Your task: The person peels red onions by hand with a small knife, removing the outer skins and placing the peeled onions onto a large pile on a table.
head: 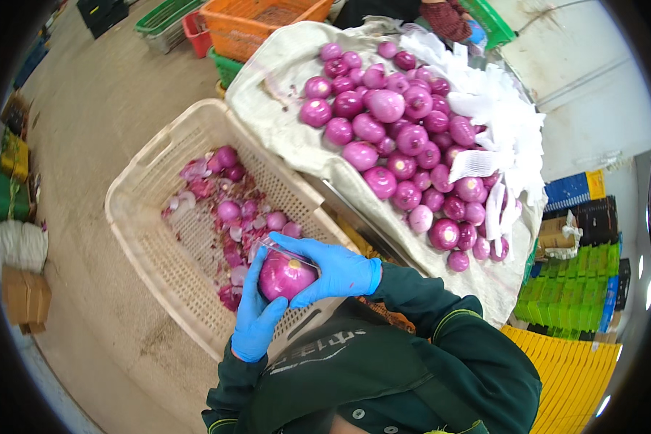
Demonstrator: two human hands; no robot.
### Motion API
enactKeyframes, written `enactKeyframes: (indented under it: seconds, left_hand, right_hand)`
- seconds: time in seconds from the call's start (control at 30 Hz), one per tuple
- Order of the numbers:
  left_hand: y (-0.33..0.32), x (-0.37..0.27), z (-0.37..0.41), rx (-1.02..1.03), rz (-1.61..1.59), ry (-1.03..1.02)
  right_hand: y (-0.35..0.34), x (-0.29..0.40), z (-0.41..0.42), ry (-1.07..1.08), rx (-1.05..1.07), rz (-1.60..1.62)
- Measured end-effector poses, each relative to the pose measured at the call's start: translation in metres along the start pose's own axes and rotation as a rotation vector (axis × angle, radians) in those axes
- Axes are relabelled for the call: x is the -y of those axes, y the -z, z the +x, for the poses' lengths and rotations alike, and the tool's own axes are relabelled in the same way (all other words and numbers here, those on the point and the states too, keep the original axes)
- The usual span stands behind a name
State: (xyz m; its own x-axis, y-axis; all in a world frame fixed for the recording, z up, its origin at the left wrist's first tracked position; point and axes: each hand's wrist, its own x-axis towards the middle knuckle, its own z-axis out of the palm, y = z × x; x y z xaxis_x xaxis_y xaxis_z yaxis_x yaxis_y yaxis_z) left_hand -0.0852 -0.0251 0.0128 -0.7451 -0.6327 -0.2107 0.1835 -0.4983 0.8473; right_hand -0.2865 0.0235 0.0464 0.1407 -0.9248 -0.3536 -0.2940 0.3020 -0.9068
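Observation:
My left hand [256, 314], in a blue glove, grips a large peeled red onion [285, 275] from the left, over the near part of a beige plastic basket [141, 233]. In a blue glove too, my right hand [333, 271] is against the onion's right side and holds a thin knife or blade [290, 254] across its top. Onion skins [200, 187] and several small onions [228, 210] lie in the basket. Beside it, many red onions [386, 106] are heaped on a whitish woven sack cloth [271, 130].
White foam net sleeves [499, 125] lie along the heap's right side. A co-worker's gloved hand [476, 33] is at the top. Orange [249, 27] and green crates [165, 16] stand beyond the basket. Stacked green crates [569, 287] and yellow crates [564, 374] are at the right.

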Motion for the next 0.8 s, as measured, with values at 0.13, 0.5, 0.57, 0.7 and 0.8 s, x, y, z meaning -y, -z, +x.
enactKeyframes:
  seconds: [0.13, 0.5, 0.57, 0.7, 0.8]
  left_hand:
    - [-0.016, 0.006, 0.023, 0.149, -0.102, 0.070]
    - [0.011, 0.050, 0.067, -0.008, -0.008, 0.337]
    - [0.026, 0.061, 0.076, -0.099, 0.039, 0.379]
    - [0.080, 0.088, 0.100, -0.322, 0.120, 0.335]
    - [0.132, 0.109, 0.133, -0.508, 0.208, 0.329]
  right_hand:
    - [0.024, -0.024, -0.023, -0.004, -0.140, 0.327]
    - [0.218, -0.067, -0.090, -0.014, -1.166, 0.128]
    - [0.253, -0.097, -0.094, -0.010, -1.253, -0.039]
    - [0.268, -0.165, -0.086, -0.105, -1.233, -0.740]
    - [0.262, -0.161, -0.090, -0.211, -1.230, -0.781]
